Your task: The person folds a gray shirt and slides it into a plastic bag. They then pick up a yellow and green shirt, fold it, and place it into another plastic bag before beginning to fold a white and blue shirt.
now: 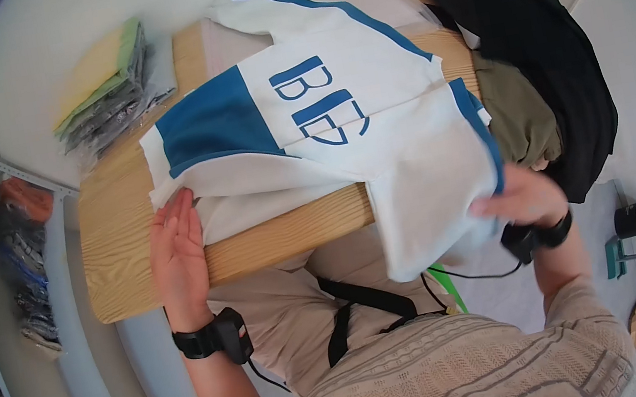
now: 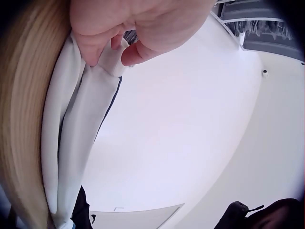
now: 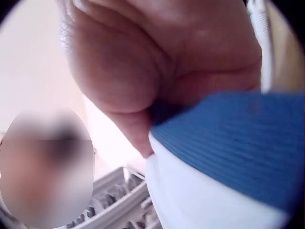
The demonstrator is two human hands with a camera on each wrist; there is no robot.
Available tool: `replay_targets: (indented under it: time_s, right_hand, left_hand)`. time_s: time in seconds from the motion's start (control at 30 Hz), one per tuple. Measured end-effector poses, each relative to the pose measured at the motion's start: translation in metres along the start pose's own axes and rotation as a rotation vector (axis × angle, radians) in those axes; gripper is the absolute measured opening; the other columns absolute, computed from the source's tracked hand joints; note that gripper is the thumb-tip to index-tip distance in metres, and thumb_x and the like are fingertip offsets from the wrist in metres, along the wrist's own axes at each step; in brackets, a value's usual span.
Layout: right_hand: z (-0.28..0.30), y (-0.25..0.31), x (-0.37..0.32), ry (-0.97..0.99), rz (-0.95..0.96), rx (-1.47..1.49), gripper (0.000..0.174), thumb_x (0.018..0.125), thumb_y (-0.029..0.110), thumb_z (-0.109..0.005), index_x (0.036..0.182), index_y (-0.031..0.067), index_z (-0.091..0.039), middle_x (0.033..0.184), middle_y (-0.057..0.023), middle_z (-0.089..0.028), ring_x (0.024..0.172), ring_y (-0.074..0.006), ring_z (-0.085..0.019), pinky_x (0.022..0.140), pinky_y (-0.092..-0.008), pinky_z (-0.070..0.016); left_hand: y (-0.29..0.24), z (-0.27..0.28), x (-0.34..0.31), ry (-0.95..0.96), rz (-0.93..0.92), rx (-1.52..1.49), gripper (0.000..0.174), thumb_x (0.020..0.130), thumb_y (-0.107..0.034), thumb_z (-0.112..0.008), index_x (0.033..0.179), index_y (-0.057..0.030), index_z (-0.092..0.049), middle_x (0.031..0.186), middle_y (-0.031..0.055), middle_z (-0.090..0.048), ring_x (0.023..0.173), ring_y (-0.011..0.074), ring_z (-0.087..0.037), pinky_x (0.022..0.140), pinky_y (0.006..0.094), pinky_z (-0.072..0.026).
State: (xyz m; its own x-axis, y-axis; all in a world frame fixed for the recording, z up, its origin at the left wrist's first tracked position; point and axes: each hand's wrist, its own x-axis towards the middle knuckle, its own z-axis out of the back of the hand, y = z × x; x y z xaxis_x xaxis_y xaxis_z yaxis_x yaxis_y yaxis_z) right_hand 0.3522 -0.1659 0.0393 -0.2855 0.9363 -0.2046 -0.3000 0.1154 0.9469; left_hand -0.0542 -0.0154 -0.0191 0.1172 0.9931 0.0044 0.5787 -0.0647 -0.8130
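A white and blue sweatshirt [image 1: 400, 134] with large blue lettering is spread across the wooden table, part of it hanging over the near edge. Its left-hand edge is lifted apart, showing white cloth inside. My left hand [image 1: 180, 251] is palm up at that edge, its extended fingers against the white fabric; the left wrist view shows thumb [image 2: 136, 55] and fingers on either side of a layer. At the other end, my right hand [image 1: 532, 196] grips the sweatshirt by its blue ribbed band [image 3: 233, 138], thumb over the border. Its other fingers are hidden behind cloth.
Folded garments in clear bags [image 1: 102, 91] are stacked at the table's back left. Dark clothing [image 1: 528, 45] and an olive garment [image 1: 518, 110] are heaped at the right. Shelving [image 1: 68, 265] with bagged items stands to the left. The wooden table's [image 1: 122, 256] near edge is close to my lap.
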Motion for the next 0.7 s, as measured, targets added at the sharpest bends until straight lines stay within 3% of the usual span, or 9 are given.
replay_targets:
  time_s: [0.07, 0.13, 0.23, 0.27, 0.33, 0.47, 0.53, 0.57, 0.7]
  right_hand:
    - [0.028, 0.019, 0.013, -0.178, 0.063, 0.214, 0.037, 0.093, 0.022, -0.059, 0.122, -0.0004, -0.054, 0.113, -0.0089, -0.063, 0.107, -0.0157, -0.057, 0.090, -0.0300, -0.0461]
    - [0.054, 0.026, 0.062, -0.125, 0.311, 0.848, 0.038, 0.096, 0.027, -0.054, 0.123, 0.0007, -0.053, 0.115, -0.0113, -0.061, 0.107, -0.0180, -0.058, 0.092, -0.0313, -0.0471]
    - [0.066, 0.049, 0.092, 0.061, 0.434, 1.021, 0.043, 0.098, 0.033, -0.049, 0.124, -0.0002, -0.050, 0.117, -0.0142, -0.059, 0.106, -0.0209, -0.059, 0.091, -0.0331, -0.0481]
    - [0.076, 0.044, 0.110, -0.432, 0.344, 0.682, 0.045, 0.098, 0.034, -0.047, 0.125, -0.0017, -0.047, 0.118, -0.0135, -0.059, 0.104, -0.0194, -0.060, 0.090, -0.0312, -0.0480]
    - [0.080, 0.027, 0.100, -0.604, 0.301, 0.370, 0.038, 0.097, 0.027, -0.049, 0.122, -0.0012, -0.052, 0.113, -0.0112, -0.061, 0.100, -0.0168, -0.061, 0.089, -0.0291, -0.0474]
    - [0.098, -0.027, 0.071, -0.697, 0.130, 0.190, 0.028, 0.093, 0.020, -0.055, 0.113, 0.0000, -0.059, 0.102, -0.0067, -0.065, 0.090, -0.0119, -0.060, 0.081, -0.0244, -0.0462]
    - [0.098, -0.041, 0.055, -0.843, 0.023, 0.057, 0.021, 0.089, 0.016, -0.061, 0.104, 0.0012, -0.064, 0.091, -0.0024, -0.066, 0.078, -0.0066, -0.054, 0.069, -0.0204, -0.0420]
    - [0.093, -0.048, 0.053, -0.903, 0.029, 0.059, 0.020, 0.087, 0.015, -0.064, 0.101, 0.0016, -0.066, 0.084, -0.0001, -0.064, 0.069, -0.0040, -0.049, 0.059, -0.0191, -0.0368]
    - [0.078, -0.045, 0.047, -0.805, -0.183, -0.077, 0.024, 0.084, 0.016, -0.067, 0.101, -0.0020, -0.067, 0.081, -0.0016, -0.065, 0.066, -0.0064, -0.052, 0.059, -0.0211, -0.0410]
  left_hand:
    - [0.001, 0.000, 0.005, 0.009, -0.004, 0.014, 0.040, 0.093, -0.006, -0.049, 0.128, 0.0055, -0.034, 0.135, 0.0252, -0.042, 0.130, 0.0297, -0.042, 0.106, 0.0335, -0.0393]
    - [0.001, 0.001, 0.004, -0.026, 0.005, 0.014, 0.043, 0.094, -0.007, -0.049, 0.131, 0.0056, -0.031, 0.135, 0.0263, -0.042, 0.130, 0.0305, -0.042, 0.105, 0.0335, -0.0396]
    - [-0.002, -0.001, 0.004, -0.047, 0.002, -0.017, 0.046, 0.094, -0.007, -0.049, 0.133, 0.0052, -0.029, 0.135, 0.0272, -0.041, 0.129, 0.0313, -0.042, 0.106, 0.0336, -0.0393]
    - [-0.004, -0.001, 0.003, -0.042, -0.003, -0.014, 0.046, 0.094, -0.007, -0.049, 0.133, 0.0052, -0.029, 0.135, 0.0272, -0.041, 0.129, 0.0313, -0.042, 0.106, 0.0336, -0.0393]
    - [-0.004, -0.002, -0.007, -0.053, -0.024, 0.060, 0.045, 0.094, -0.008, -0.051, 0.132, 0.0030, -0.031, 0.133, 0.0244, -0.044, 0.125, 0.0288, -0.046, 0.104, 0.0326, -0.0399]
    - [-0.014, 0.021, -0.022, -0.024, -0.072, 0.224, 0.038, 0.094, -0.011, -0.051, 0.128, 0.0007, -0.041, 0.129, 0.0190, -0.049, 0.116, 0.0232, -0.051, 0.100, 0.0314, -0.0410]
    - [-0.019, 0.024, -0.024, -0.179, -0.147, 0.722, 0.034, 0.092, -0.012, -0.054, 0.125, -0.0041, -0.048, 0.118, 0.0123, -0.055, 0.095, 0.0145, -0.053, 0.086, 0.0245, -0.0425]
    - [-0.019, 0.023, -0.023, -0.172, -0.139, 0.718, 0.034, 0.092, -0.012, -0.054, 0.125, -0.0041, -0.048, 0.118, 0.0123, -0.055, 0.095, 0.0145, -0.053, 0.086, 0.0245, -0.0425]
    - [-0.020, 0.024, -0.017, -0.240, -0.115, 1.076, 0.036, 0.090, -0.014, -0.059, 0.123, -0.0026, -0.052, 0.111, 0.0081, -0.057, 0.086, 0.0109, -0.049, 0.079, 0.0241, -0.0409]
